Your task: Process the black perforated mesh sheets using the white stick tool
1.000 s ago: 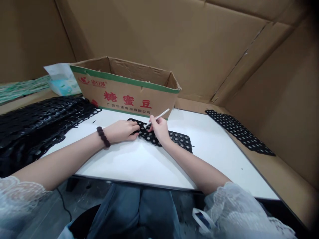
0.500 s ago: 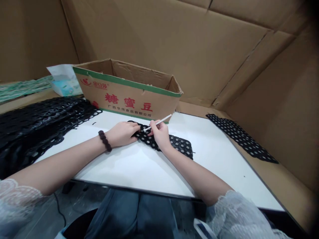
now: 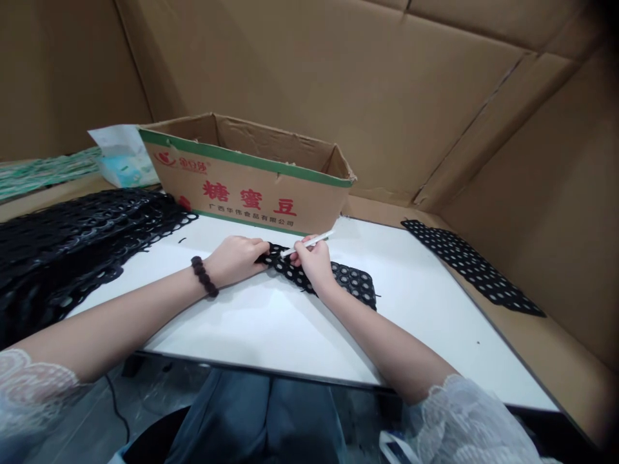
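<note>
the left hand [image 3: 238,259], forearm slanting in, grips the left end of the black mat [image 3: 355,281] on the white table [image 3: 217,332]; the right hand [image 3: 314,263] pinches a tilted white stick [image 3: 321,238] over it.

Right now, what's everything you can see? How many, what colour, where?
tabletop: 1, white, centre
strip: 1, black, on tabletop
stick: 1, white, right hand
box: 1, brown, back
pile: 1, black, left
sheet: 1, black, right
tissue pack: 1, white-blue, beside box
strands: many, green, left
walls: several, brown, around
cable: 1, black, lower left
bracelet: 1, dark, by left hand
sleeves: 2, white, lower corners
trousers: 1, blue, bottom
left hand: 1, bare, on strip
right hand: 1, bare, over strip
</note>
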The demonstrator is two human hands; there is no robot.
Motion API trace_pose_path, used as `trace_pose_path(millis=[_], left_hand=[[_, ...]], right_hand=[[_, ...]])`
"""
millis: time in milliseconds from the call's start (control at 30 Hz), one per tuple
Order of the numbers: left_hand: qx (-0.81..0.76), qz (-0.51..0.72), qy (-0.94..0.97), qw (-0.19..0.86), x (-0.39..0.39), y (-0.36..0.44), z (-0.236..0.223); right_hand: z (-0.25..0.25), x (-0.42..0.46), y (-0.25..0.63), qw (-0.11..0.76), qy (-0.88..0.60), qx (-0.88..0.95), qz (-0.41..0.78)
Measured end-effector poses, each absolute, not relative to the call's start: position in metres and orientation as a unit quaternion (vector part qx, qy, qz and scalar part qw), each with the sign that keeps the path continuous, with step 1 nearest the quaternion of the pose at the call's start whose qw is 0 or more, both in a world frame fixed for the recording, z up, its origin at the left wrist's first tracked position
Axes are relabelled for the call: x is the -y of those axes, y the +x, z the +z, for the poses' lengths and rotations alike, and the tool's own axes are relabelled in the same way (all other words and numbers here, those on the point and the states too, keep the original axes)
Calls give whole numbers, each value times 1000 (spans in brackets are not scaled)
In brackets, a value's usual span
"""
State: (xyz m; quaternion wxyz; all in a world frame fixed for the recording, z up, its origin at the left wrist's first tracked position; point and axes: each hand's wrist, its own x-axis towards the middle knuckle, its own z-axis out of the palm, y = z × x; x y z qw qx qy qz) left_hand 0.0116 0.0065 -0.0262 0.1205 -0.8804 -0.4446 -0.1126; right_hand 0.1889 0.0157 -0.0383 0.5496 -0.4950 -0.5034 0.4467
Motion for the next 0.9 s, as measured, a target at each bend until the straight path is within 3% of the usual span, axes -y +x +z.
trace_pose_path(millis=[567, 900], left_hand=[[493, -121, -845, 168, -4, 24, -29], [348, -78, -923, 144, -12, -6, -18]], right_hand=[[-47, -13, 184, 538, -476, 594, 363], [-40, -13, 185, 553, -451, 523, 466]])
